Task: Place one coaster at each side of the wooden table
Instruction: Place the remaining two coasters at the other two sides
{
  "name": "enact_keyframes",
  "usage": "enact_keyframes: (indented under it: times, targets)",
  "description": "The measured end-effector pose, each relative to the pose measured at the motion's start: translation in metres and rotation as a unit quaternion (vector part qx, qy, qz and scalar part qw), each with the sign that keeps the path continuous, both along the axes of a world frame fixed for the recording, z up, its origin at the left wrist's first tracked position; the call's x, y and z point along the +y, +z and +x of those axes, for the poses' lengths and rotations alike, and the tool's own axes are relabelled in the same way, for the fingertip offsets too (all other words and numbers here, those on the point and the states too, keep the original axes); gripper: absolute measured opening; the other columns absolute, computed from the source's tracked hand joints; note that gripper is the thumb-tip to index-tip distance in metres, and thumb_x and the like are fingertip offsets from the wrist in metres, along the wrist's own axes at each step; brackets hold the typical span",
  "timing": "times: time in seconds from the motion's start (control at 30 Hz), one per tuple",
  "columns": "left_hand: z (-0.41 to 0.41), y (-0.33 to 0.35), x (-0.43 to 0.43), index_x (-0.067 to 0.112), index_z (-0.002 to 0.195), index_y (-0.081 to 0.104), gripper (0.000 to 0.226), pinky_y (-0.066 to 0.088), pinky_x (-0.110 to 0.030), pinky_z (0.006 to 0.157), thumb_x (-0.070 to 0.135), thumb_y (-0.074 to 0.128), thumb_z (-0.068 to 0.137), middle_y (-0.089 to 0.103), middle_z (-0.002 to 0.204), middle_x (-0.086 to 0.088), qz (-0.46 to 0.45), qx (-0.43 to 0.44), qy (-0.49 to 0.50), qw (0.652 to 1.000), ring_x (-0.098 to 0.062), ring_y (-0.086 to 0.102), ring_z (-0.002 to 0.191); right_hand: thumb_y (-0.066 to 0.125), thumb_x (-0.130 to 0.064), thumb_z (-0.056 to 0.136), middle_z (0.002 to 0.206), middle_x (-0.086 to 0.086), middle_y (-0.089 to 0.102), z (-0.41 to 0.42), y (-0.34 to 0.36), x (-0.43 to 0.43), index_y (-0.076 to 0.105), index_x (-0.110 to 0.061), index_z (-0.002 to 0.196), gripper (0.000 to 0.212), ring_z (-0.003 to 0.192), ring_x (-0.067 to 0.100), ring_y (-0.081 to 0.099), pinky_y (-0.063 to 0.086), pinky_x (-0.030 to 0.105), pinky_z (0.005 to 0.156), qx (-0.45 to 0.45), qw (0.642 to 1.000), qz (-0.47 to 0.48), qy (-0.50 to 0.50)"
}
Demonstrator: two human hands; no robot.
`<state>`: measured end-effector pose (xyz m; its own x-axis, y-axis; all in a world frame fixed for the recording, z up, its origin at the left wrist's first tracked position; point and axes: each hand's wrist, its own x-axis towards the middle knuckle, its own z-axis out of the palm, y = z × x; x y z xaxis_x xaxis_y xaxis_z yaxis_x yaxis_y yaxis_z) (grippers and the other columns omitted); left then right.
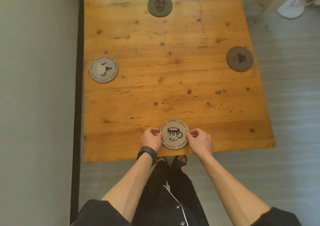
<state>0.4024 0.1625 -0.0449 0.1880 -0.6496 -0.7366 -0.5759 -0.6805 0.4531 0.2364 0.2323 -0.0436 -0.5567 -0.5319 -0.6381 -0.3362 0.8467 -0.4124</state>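
A square wooden table [173,80] fills the view. A beige coaster with a mug drawing [174,134] lies flat at the near edge. My left hand [151,139] pinches its left rim and my right hand [200,141] pinches its right rim. A grey coaster [104,69] lies at the left side. At the far side sits a green coaster [159,5]. A brown coaster [239,59] lies at the right side, its rim slightly past the table edge.
A grey wall [34,87] runs close along the table's left side. A white stand base [290,9] sits on the floor at the far right. Grey floor [290,121] stretches to the right. My legs and feet [174,163] are under the near edge.
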Motion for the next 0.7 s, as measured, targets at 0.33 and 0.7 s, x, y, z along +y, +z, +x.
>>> enact_keyframes:
  times: [0.33,0.7]
  targets:
    - [-0.009,0.005,0.004,0.032,0.088,0.058,0.004,0.049,-0.039,0.091,0.030,0.061,0.087,0.070,0.087,0.010,-0.024,-0.080,-0.072,0.994,-0.019,0.064,0.094,0.065,-0.047,0.088,0.087,-0.011,0.069,-0.005,-0.003,0.000,0.065,-0.032,0.090,0.015,0.101,0.016,0.060,0.053,0.038,0.089,-0.014,1.000,0.000,0.009]
    - [-0.007,-0.005,0.011,0.031,0.089,0.056,0.006,0.050,-0.033,0.076,0.028,0.062,0.089,0.066,0.086,0.009,-0.077,-0.083,-0.114,0.987,-0.018,0.062,0.092,0.065,-0.051,0.088,0.089,-0.011,0.068,-0.005,-0.008,0.002,0.064,-0.033,0.093,0.018,0.103,0.019,0.059,0.051,0.045,0.093,0.005,0.999,-0.006,0.038]
